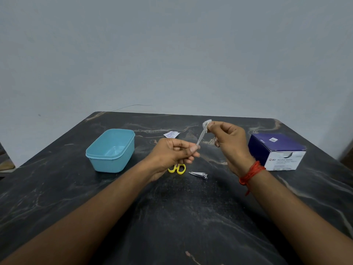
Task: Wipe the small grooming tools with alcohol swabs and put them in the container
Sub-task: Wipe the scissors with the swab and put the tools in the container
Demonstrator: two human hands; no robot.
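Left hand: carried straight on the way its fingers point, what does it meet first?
Probably the right hand, which pinches the alcohol swab on the far end of the slim grooming tool that the left hand holds. Both look level, though depth is unclear.

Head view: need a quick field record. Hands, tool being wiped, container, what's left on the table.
left hand: pinches lower end of slim tool, held above the table
right hand: pinches white swab around the tool's upper end
container: blue, open, no tools inside
scissors: yellow handles, on table, partly hidden by left hand
nail clipper: on table, right of scissors
wrapper: lying behind the hands
swab box: far right
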